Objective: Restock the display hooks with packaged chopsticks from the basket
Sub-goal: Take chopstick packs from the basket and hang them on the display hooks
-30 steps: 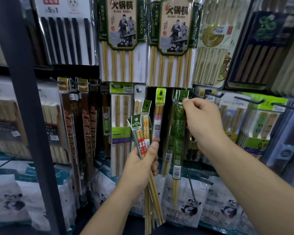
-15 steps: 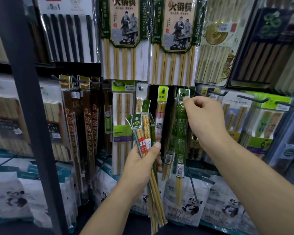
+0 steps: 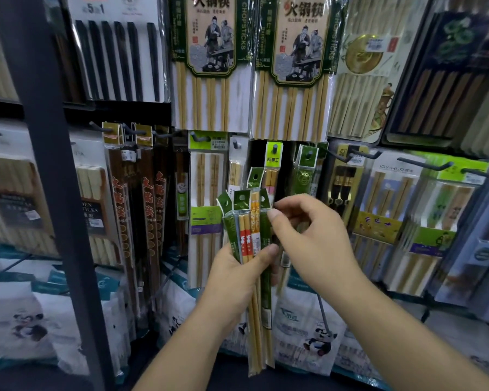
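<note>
Dark green is seen on the slim green-sleeved chopstick pack (image 3: 264,235). Red-and-white blocks are printed on the pale bamboo chopstick pack (image 3: 245,241) beside it. Green borders and beige figure art are found on the big hanging hotpot-chopstick packs (image 3: 212,38), black-and-white pandas on the white plastic bags (image 3: 319,337).

Lighting: dim, flat. Glare: faint sheen on plastic packs (image 3: 239,88), upper centre. Blur: left and right edges. Distortion: wide-angle bowing at borders.

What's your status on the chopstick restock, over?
Left hand grips the pack bundle. Right hand pinches its rightmost green pack. Nothing blocks the hooks.
</note>
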### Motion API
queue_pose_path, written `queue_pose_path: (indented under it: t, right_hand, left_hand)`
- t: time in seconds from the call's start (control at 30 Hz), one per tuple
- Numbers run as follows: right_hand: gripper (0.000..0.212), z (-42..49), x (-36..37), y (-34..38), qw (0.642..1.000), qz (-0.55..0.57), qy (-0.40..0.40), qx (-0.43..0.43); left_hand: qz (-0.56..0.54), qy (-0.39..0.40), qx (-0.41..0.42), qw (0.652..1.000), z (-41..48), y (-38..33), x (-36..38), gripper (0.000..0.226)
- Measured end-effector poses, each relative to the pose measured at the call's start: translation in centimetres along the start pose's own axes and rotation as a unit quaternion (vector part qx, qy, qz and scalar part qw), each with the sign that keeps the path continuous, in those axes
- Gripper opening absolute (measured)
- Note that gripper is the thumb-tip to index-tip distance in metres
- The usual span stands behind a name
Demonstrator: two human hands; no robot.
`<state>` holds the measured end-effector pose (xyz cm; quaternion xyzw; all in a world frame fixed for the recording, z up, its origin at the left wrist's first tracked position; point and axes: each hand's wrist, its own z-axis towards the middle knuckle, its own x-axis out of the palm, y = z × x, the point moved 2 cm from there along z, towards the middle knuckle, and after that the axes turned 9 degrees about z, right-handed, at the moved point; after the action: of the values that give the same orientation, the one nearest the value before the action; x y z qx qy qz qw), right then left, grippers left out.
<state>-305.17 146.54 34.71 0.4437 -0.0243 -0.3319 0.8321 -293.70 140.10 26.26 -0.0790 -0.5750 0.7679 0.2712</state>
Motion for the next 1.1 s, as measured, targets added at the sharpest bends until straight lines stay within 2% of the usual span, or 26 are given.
queue_pose_path:
  t: [0.1, 0.2, 0.3, 0.43, 0.57, 0.77, 0.87, 1.1]
  right_hand:
    - [0.009, 0.4, 0.2, -0.1, 0.999, 0.029, 0.021, 0.021]
    - [0.019, 0.6, 0.1, -0.2, 0.998, 0.047, 0.018, 0.023]
    - [0.023, 1.1, -0.3, 0.2, 0.998, 0.058, -0.023, 0.006]
    - [0.027, 2.8, -1.7, 1.2, 0.992, 0.088, -0.092, -0.012]
    - [0.033, 4.5, -2.6, 1.6, 0.987, 0.111, -0.121, 0.004]
    - [0.039, 5.7, -2.7, 1.0, 0.983, 0.108, -0.139, 0.044]
    - [0.039, 5.9, -2.6, 0.9, 0.983, 0.108, -0.142, 0.048]
    - [0.046, 6.1, -2.4, 0.9, 0.98, 0.118, -0.159, 0.037]
  left_hand:
    - [0.004, 0.014, -0.007, 1.0, -0.2, 0.1, 0.2, 0.025]
    - [-0.038, 0.031, -0.025, 0.998, -0.2, 0.1, 0.3, 0.029]
    - [-0.091, 0.038, -0.05, 0.994, -0.1, -0.1, 0.5, 0.037]
    - [-0.072, 0.003, -0.044, 0.996, 0.1, -0.1, 0.2, 0.026]
    - [-0.024, -0.012, -0.027, 0.999, 0.2, 0.1, -0.1, 0.018]
    - [-0.048, 0.009, -0.017, 0.999, 0.2, -0.1, 0.2, 0.056]
    - [-0.047, 0.0, -0.021, 0.999, 0.1, -0.2, 0.3, 0.045]
    - [-0.04, -0.002, -0.036, 0.999, -0.1, -0.1, 0.4, 0.037]
